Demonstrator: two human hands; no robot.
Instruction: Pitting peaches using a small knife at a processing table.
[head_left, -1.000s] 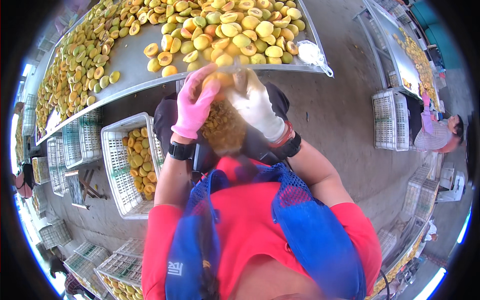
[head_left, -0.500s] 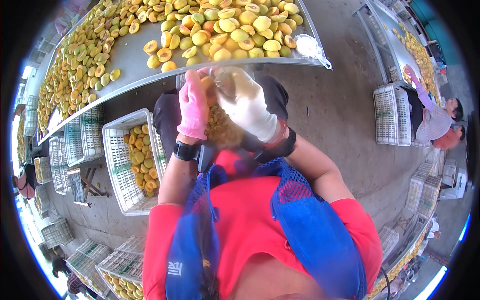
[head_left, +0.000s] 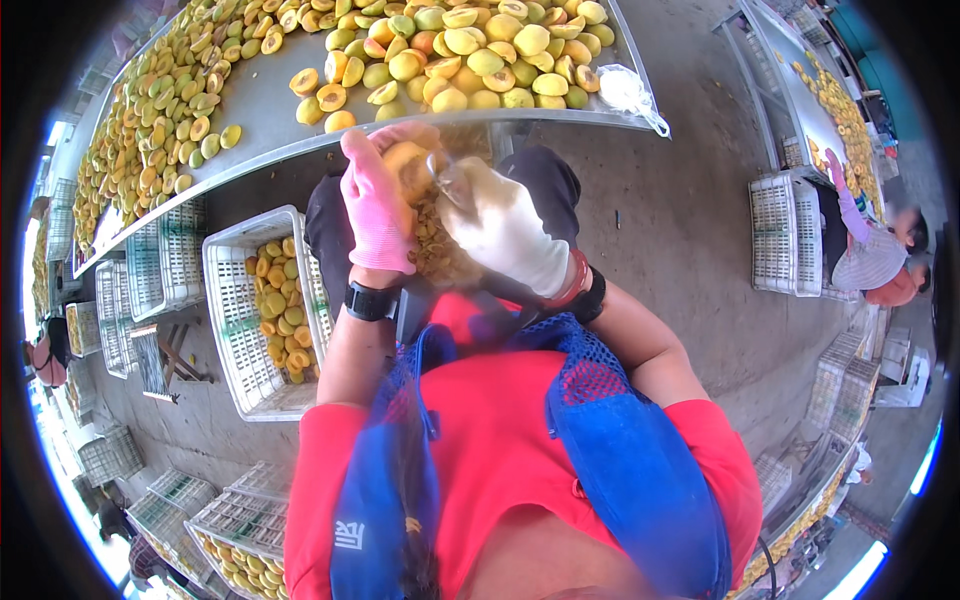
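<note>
Grasped in the left hand [head_left: 375, 205], which wears a pink glove, is one orange-yellow fruit [head_left: 402, 172], and it is just outside the near edge of the metal table [head_left: 265, 100], on the person's side. White-gloved is the right hand [head_left: 505, 225]; its fingers are closed around what seems to be a small metal tool [head_left: 434, 164], and the tip of this tool meets the fruit. Because of the blur, I cannot tell how deep it goes. Both hands are close together, nearer to the person than the metal table is. Below them, also on the person's side of the metal table, shows a blurred heap of small brownish pieces [head_left: 440, 252].

On the metal table lie many fruit halves [head_left: 480, 62], some with the cut face up, and near its right corner there is a white plastic bag [head_left: 622, 90]. In front of the metal table, to the left of the person's legs, stands a white crate [head_left: 235, 335] with more fruit inside. Well apart, to the right of the metal table, a co-worker [head_left: 870, 262] reaches to a second table [head_left: 812, 125]
</note>
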